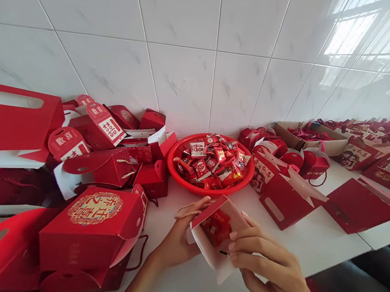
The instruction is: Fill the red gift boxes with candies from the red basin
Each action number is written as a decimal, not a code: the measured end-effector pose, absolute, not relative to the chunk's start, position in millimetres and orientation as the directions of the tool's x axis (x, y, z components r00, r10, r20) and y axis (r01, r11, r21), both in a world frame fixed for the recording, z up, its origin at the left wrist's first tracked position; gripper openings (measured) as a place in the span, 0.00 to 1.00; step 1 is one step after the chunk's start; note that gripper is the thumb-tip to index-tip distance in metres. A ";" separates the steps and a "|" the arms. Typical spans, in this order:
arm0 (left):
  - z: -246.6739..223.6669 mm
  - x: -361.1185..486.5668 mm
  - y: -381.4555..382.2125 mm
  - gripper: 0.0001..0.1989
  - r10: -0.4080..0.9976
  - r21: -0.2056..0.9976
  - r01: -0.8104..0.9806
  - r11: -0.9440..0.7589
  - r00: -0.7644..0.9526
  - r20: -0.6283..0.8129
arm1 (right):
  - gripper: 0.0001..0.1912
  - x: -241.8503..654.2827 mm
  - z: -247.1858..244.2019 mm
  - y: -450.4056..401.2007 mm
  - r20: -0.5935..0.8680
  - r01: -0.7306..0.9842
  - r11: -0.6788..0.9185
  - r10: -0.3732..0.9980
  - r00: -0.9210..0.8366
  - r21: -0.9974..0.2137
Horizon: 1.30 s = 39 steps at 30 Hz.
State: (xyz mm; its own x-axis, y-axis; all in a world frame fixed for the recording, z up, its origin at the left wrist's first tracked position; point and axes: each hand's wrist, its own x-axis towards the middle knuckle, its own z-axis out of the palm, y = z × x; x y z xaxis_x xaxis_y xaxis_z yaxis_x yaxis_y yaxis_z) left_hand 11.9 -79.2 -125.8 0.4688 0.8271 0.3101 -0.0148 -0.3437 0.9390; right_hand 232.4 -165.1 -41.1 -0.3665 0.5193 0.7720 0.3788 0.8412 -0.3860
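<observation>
A small open box (217,262), red outside and white inside, is tilted so that its opening faces the camera; red packets (218,228) lie in it. My left hand (181,235) holds it from the left, with a twisted cord handle (186,209) over the thumb side. On the right, my right hand (269,266) has its fingers bent against the box's side and rim. Just beyond the hands stands a round red basket (206,192) filled with small wrapped sweets (210,162).
Many red gift boxes (92,228) are piled at the left. Behind the basket is a tiled wall (175,76). Red bags (291,197), a cardboard box (336,146) with red items and rows of filled-looking bags stand at the right. Someone's dark-clothed legs (351,291) show lower right.
</observation>
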 end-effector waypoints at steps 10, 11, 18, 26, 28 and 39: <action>-113.4 8.0 -70.5 0.28 0.850 0.959 0.111 -0.261 0.497 0.174 | 0.15 226.0 -73.6 -155.7 0.763 0.502 0.743 0.606 -0.224 -0.443; -110.5 8.4 -69.1 0.25 0.852 0.955 0.131 -0.265 0.495 0.168 | 0.15 225.4 -77.2 -154.6 0.765 0.519 0.728 0.613 -0.200 -0.448; -107.4 9.7 -69.4 0.18 0.895 0.904 0.195 -0.380 0.323 0.307 | 0.19 228.5 -90.3 -153.0 0.754 0.605 0.629 0.653 -0.071 -0.488; -91.9 24.4 -81.9 0.13 0.798 0.825 0.115 -0.553 0.359 0.484 | 0.16 226.8 -96.5 -152.4 0.758 0.632 0.578 0.652 0.022 -0.516; -86.7 29.6 -82.3 0.12 0.801 0.829 0.152 -0.538 0.398 0.447 | 0.12 226.4 -97.6 -151.8 0.751 0.627 0.579 0.661 0.014 -0.521; -77.6 26.9 -75.7 0.12 0.842 0.801 0.261 -0.539 0.169 0.512 | 0.15 218.0 -97.6 -141.3 0.676 0.412 0.579 0.723 0.141 -0.704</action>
State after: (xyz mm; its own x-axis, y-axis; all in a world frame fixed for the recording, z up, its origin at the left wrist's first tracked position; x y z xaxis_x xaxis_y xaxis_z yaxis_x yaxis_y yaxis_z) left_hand 26.9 -75.7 -77.6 0.1685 0.8422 0.5122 0.2607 -0.5392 0.8008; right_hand 218.0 -141.3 -97.6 0.1406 0.7230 0.6764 0.4119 0.5785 -0.7040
